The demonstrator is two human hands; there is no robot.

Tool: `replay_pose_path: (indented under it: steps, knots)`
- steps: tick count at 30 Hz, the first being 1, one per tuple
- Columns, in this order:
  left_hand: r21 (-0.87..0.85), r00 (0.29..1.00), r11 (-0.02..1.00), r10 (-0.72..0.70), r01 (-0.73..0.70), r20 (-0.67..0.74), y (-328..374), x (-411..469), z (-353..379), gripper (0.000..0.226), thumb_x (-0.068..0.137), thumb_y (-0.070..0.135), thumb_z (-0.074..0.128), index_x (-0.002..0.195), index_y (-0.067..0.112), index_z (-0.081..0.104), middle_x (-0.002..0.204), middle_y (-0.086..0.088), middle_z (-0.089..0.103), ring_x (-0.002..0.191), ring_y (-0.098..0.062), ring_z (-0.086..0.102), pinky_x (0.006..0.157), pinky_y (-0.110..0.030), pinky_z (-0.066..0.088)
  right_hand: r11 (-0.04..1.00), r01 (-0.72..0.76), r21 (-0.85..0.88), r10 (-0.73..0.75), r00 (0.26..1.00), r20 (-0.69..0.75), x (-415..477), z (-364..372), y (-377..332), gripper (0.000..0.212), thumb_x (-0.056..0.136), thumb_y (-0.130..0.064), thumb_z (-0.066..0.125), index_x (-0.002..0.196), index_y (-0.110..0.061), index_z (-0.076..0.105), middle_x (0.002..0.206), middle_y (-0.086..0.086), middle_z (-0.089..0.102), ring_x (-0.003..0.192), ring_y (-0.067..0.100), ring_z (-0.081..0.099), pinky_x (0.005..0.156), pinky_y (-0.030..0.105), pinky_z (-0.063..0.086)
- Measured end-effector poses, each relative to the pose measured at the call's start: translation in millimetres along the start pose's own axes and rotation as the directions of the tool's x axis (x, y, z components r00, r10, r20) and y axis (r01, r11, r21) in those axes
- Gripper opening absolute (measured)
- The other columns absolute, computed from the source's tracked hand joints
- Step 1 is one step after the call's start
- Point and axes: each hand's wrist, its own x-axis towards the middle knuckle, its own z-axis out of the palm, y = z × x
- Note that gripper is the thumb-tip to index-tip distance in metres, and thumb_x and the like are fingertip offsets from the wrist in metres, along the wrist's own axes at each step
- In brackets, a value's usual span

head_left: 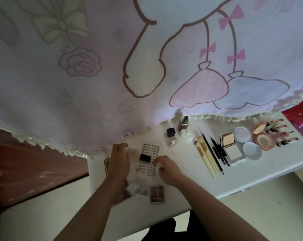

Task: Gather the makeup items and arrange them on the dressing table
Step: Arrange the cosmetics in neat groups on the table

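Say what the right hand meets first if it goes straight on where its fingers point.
Likely the small black case lying on the clear sheet, just beyond the right hand; its height over the sheet is unclear.

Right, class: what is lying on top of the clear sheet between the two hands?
A small black box lies across the middle of the sheet. The right hand covers its right edge, hiding anything there.

Cloth [112, 75]: thin printed fabric, matt, frilly lace hem. Counter [182, 173]: white, smooth, low sheen. Lash tray [150, 148]: clear glossy plastic. Oval case [172, 142]: shiny, metallic look. Square compact [233, 151]: silver, reflective rim. Brush handles [207, 162]: smooth yellow, material unclear. Black cap [170, 132]: glossy.
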Motion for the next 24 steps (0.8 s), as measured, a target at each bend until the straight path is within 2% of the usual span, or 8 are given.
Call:
replay_pose_path:
  steps: [5, 8, 13, 17, 19, 21, 22, 24]
  knots:
    - [-0.027, 0.951, 1.0, -0.008, 0.017, 0.31, -10, 1, 10, 0.055, 0.092, 0.001, 0.046, 0.145, 0.016, 0.041, 0.154, -0.008, 0.03, 0.138, -0.024, 0.035, 0.112, -0.034, 0.032, 0.999, -0.048, 0.013, 0.048, 0.999, -0.001, -2, -7, 2, 0.04, 0.097, -0.003, 0.042, 0.133, -0.019, 0.052, 0.142, 0.004, 0.049, 0.126, 0.025, 0.051, 0.099, 0.035, 0.053]
    - [0.112, 0.877, 0.992, -0.004, -0.056, 0.48, -15, 5, 24, 0.072, 0.089, 0.009, 0.052, 0.153, 0.026, 0.024, 0.161, -0.005, 0.016, 0.146, -0.028, 0.018, 0.118, -0.041, 0.022, 0.996, -0.081, 0.022, 0.081, 0.997, 0.02, -7, -10, 7, 0.046, 0.097, -0.003, 0.04, 0.137, -0.024, 0.048, 0.146, 0.003, 0.048, 0.13, 0.025, 0.05, 0.102, 0.036, 0.05]
    - [0.234, 0.934, 0.966, 0.017, -0.107, 0.357, -10, 7, 30, 0.053, 0.094, 0.012, 0.047, 0.144, 0.024, 0.035, 0.138, -0.008, 0.048, 0.119, -0.032, 0.044, 0.098, -0.041, 0.04, 0.995, -0.097, 0.018, 0.096, 0.994, 0.058, -16, -13, 18, 0.05, 0.097, -0.005, 0.04, 0.141, -0.028, 0.045, 0.15, 0.002, 0.046, 0.136, 0.023, 0.044, 0.11, 0.038, 0.041]
    - [0.19, 0.938, 0.976, 0.037, -0.108, 0.345, -8, 3, 22, 0.038, 0.094, 0.025, 0.05, 0.131, 0.022, 0.043, 0.128, -0.006, 0.054, 0.109, -0.029, 0.048, 0.09, -0.04, 0.04, 0.981, -0.126, 0.149, 0.129, 0.991, -0.016, -18, -21, 11, 0.04, 0.106, -0.025, 0.038, 0.145, -0.02, 0.039, 0.147, 0.005, 0.048, 0.132, 0.022, 0.048, 0.108, 0.037, 0.043]
    - [0.064, 0.947, 0.988, 0.112, -0.137, 0.302, 11, -6, 8, 0.025, 0.098, 0.031, 0.045, 0.12, 0.019, 0.051, 0.119, -0.002, 0.057, 0.101, -0.023, 0.046, 0.085, -0.037, 0.039, 0.925, -0.13, 0.357, 0.162, 0.985, -0.062, -18, -30, -2, 0.041, 0.105, -0.04, 0.037, 0.14, -0.019, 0.043, 0.13, 0.006, 0.06, 0.113, 0.019, 0.06, 0.092, 0.033, 0.052]
    - [0.012, 0.926, 0.962, 0.26, -0.274, 0.274, 37, -20, -8, 0.026, 0.103, 0.033, 0.04, 0.118, 0.017, 0.054, 0.113, 0.009, 0.051, 0.1, -0.015, 0.042, 0.089, -0.03, 0.036, 0.837, -0.117, 0.534, 0.182, 0.981, -0.07, -20, -40, -21, 0.043, 0.102, -0.053, 0.037, 0.128, -0.02, 0.049, 0.101, 0.004, 0.068, 0.084, 0.013, 0.065, 0.067, 0.023, 0.05]
    - [-0.009, 0.911, 0.941, 0.33, -0.339, 0.248, 50, -25, -16, 0.028, 0.103, 0.032, 0.04, 0.123, 0.017, 0.053, 0.114, 0.011, 0.048, 0.104, -0.013, 0.042, 0.093, -0.026, 0.035, 0.828, -0.091, 0.554, 0.171, 0.981, -0.096, -22, -43, -29, 0.044, 0.1, -0.056, 0.038, 0.121, -0.02, 0.052, 0.091, 0.002, 0.067, 0.075, 0.011, 0.063, 0.063, 0.022, 0.048]
    - [-0.014, 0.885, 0.911, 0.405, -0.413, 0.231, 65, -32, -21, 0.033, 0.099, 0.027, 0.047, 0.13, 0.017, 0.048, 0.123, 0.008, 0.046, 0.114, -0.012, 0.044, 0.096, -0.023, 0.037, 0.868, -0.026, 0.497, 0.153, 0.964, -0.216, -24, -45, -42, 0.039, 0.099, -0.055, 0.041, 0.107, -0.019, 0.056, 0.085, -0.002, 0.064, 0.073, 0.011, 0.06, 0.068, 0.027, 0.05]
